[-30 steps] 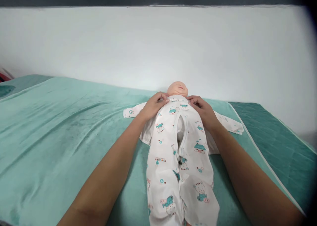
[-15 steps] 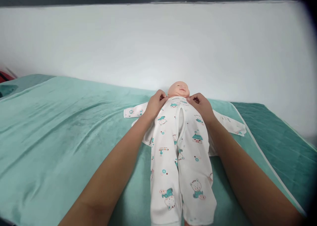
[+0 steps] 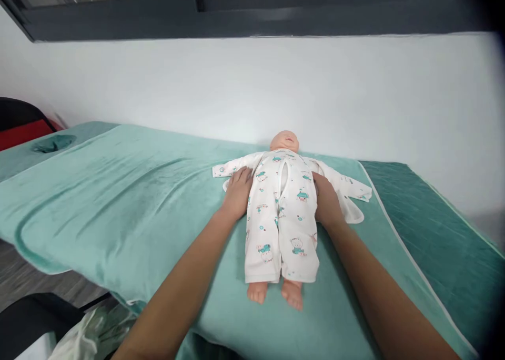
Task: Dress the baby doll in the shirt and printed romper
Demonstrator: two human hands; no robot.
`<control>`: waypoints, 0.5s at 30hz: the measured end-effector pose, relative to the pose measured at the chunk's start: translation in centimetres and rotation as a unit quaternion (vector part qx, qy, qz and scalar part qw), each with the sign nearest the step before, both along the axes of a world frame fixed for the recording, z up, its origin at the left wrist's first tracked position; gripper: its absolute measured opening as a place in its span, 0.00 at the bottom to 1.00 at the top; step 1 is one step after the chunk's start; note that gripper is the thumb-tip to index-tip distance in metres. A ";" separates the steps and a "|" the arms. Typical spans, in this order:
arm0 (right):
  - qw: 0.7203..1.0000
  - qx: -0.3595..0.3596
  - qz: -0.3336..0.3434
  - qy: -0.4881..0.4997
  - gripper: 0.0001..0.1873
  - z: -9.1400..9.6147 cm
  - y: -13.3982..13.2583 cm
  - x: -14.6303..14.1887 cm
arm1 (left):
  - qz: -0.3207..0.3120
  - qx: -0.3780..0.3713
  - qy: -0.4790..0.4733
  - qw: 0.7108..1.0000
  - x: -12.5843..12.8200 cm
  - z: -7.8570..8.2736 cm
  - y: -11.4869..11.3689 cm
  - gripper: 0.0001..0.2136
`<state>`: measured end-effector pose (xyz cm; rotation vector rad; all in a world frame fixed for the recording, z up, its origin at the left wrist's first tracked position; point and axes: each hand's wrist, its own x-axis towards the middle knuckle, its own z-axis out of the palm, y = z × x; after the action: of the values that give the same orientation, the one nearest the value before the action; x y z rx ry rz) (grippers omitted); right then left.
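A baby doll [image 3: 284, 141] lies on its back, dressed in white printed clothes, with its bare feet towards me. Patterned trousers [image 3: 262, 234] reach high up its chest and show an opening at the middle. From beneath them spreads a white top [image 3: 347, 184], its sleeves stretched out to both sides. My left hand [image 3: 239, 192] rests against the doll's left-of-view side, fingers extended over the cloth. On the other side my right hand [image 3: 326, 197] touches the trousers' edge, its fingers mostly hidden between trousers and top.
A light green blanket [image 3: 130, 192] covers the table, with a darker green cover [image 3: 430, 207] at right. Behind stands a white wall [image 3: 197, 86] under a dark window frame [image 3: 236, 21]. A red and black chair [image 3: 23, 131] is at left; a whitish cloth or bag [image 3: 84, 336] lies lower left.
Both hands have left the trousers' top edge near the doll's neck and come down along its sides. The view has drawn back, showing the doll's feet and the window frame.
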<state>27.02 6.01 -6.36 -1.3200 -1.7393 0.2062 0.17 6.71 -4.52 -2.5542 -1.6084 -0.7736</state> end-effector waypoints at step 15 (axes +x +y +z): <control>0.997 -0.013 0.027 0.076 0.10 1.5 -17.5 -4.0 | -0.017 -0.083 -0.206 0.975 -2.0 -0.8 -14.4 0.10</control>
<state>22.98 -11.49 -4.87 -1.2426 -1.6491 0.3518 -1.79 -7.70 -5.32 -2.6702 -1.8064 -1.2978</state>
